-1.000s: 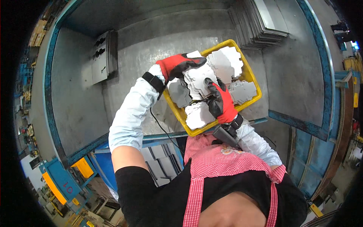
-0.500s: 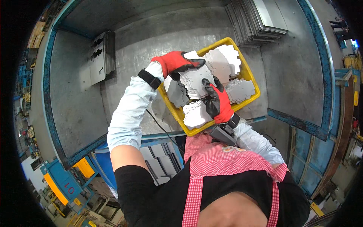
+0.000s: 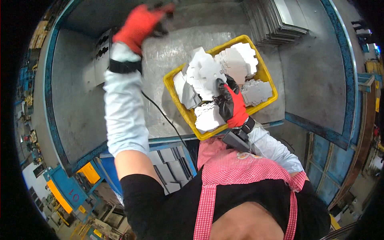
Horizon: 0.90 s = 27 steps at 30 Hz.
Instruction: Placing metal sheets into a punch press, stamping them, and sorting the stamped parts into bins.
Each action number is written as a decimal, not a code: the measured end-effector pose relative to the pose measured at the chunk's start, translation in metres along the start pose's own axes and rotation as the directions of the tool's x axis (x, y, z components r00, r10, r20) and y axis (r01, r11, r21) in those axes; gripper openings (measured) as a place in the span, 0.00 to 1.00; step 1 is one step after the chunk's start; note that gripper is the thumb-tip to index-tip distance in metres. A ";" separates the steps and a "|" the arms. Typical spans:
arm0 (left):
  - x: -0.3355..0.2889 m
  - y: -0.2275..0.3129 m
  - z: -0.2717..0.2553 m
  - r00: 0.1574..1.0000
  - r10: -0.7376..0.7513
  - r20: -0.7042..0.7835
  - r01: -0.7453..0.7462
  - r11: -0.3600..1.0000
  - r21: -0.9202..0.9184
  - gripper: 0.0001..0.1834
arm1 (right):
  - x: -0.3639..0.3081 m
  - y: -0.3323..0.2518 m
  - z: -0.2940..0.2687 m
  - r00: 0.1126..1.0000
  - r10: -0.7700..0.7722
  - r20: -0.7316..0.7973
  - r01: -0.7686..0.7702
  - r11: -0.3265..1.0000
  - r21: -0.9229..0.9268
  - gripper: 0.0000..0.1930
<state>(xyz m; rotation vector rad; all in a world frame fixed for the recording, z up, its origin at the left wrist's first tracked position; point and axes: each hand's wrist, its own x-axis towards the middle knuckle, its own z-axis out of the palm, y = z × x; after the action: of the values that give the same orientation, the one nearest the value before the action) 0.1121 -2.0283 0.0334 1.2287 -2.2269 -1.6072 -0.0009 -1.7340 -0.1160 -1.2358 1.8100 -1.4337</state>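
Note:
A yellow plastic crate (image 3: 262, 60) holds several stacks of thin, pale metal plates with notched, wavy edges. My right hand (image 3: 232, 102), in a red glove with black fingers, grips a stack of these metal plates (image 3: 204, 74) at its lower right, thumb on top. That stack tilts above the crate's left part. More plates (image 3: 256, 92) lie in the crate right of this hand, and others (image 3: 208, 116) below it. My left hand (image 3: 142, 26), gloved alike, is up at the far left over the metal surface, blurred, with fingers apart and nothing seen in them.
A large metal bin with blue-edged walls (image 3: 346, 72) surrounds the crate. Stacked metal sheets (image 3: 276, 24) stand at the far right; notched sheets (image 3: 103, 60) lean at the left, partly behind my left arm. A black cable (image 3: 162, 114) runs beside the crate. Below lies a rack of plates (image 3: 172, 168).
My left hand has let go of the plate stack and swung up and left, away from the crate. My right hand keeps its grip, and the stack's top plates now look more fanned.

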 end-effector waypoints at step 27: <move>-0.051 -0.095 0.130 0.946 0.064 -0.318 -0.194 0.898 -0.395 0.34 | -0.007 0.026 0.015 0.994 -0.002 0.111 -0.022 0.975 0.219 0.14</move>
<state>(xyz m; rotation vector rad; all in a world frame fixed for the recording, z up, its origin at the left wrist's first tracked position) 0.1269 -1.9076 -0.0840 1.0850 -1.6292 -1.6115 0.0055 -1.7344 -0.1463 -1.1668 1.5359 -1.4846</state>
